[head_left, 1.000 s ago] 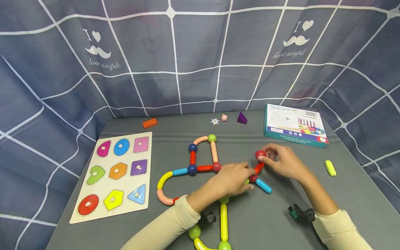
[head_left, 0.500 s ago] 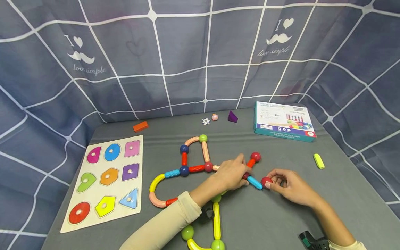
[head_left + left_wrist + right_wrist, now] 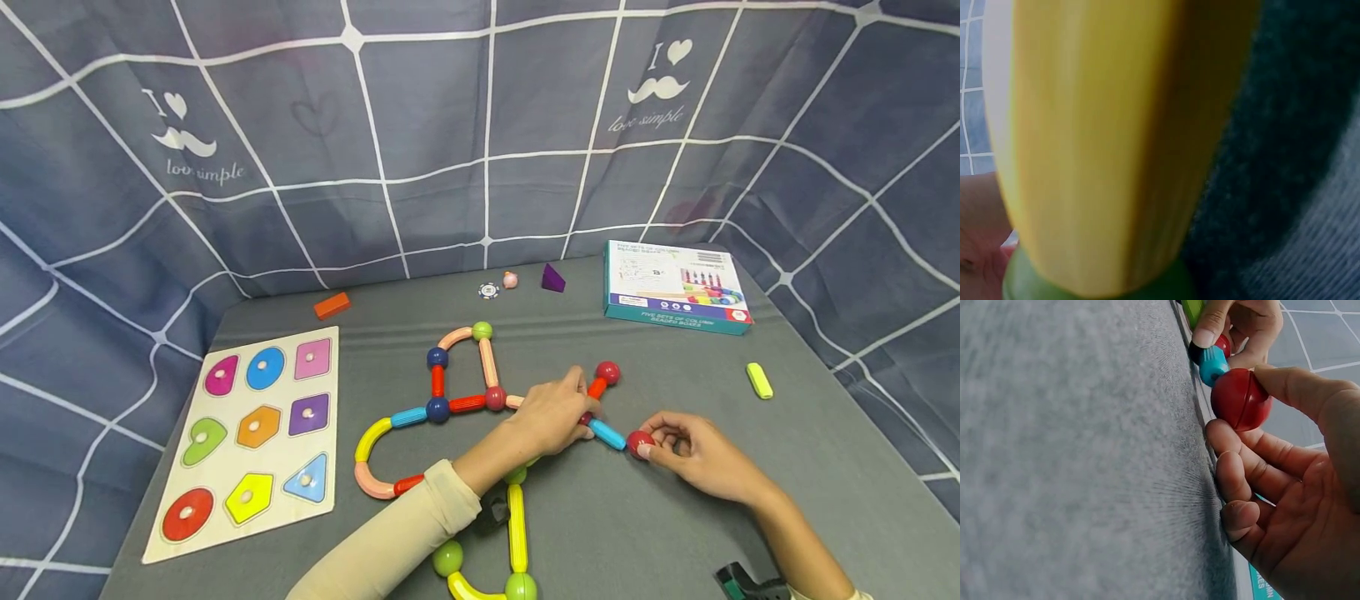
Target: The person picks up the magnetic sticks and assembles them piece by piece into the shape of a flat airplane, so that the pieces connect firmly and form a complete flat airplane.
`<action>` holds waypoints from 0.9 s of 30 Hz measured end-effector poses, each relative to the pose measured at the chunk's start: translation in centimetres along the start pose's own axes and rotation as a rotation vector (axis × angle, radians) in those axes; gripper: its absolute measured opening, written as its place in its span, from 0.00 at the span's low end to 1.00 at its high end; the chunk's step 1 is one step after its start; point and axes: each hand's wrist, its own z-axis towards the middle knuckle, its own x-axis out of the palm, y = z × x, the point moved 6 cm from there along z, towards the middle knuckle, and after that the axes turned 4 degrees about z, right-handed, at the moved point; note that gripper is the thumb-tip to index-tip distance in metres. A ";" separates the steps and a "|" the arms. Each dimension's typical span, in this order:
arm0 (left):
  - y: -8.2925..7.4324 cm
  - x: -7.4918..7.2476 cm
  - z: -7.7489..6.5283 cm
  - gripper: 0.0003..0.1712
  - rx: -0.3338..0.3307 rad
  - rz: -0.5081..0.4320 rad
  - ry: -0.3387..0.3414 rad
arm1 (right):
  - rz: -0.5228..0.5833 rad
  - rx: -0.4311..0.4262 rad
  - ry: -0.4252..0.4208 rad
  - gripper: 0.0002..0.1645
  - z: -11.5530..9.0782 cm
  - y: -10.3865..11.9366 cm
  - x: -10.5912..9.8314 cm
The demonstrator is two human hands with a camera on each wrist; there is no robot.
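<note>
In the head view my right hand [image 3: 701,457] pinches a red ball [image 3: 640,444] between thumb and fingers. That ball sits right at the free end of a light-blue rod [image 3: 606,434]. My left hand [image 3: 551,415] holds the red joint ball [image 3: 1223,345] at the rod's other end, which its fingers mostly cover. A short red rod [image 3: 597,388] runs up from this joint to another red ball [image 3: 608,372]. More linked rods and balls spread to the left, among them a dark-blue ball [image 3: 438,409]. Close up in the left wrist view is a yellow rod [image 3: 1097,137].
A wooden shape-puzzle board [image 3: 281,492] lies at the left. A toy box [image 3: 675,287] stands at the back right, with a yellow-green piece [image 3: 759,381] in front of it. An orange block [image 3: 332,306], a chip [image 3: 488,291] and a purple wedge [image 3: 553,278] lie along the back.
My right hand has let go of the ball on the red rod and come nearer to me, with another red ball at the blue rod's end. My left hand stays at the joint.
</note>
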 end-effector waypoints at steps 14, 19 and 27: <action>0.3 -0.1 -0.2 0.12 0.010 -0.025 -0.030 | -0.010 -0.053 0.071 0.10 0.3 1.1 -0.8; 0.4 -0.1 -0.2 0.13 0.014 -0.034 -0.035 | -0.269 -0.078 -0.189 0.12 1.1 1.3 -6.8; 0.4 -0.1 -0.5 0.13 0.013 -0.034 -0.047 | -0.632 0.412 -0.428 0.36 -0.7 -3.5 -15.5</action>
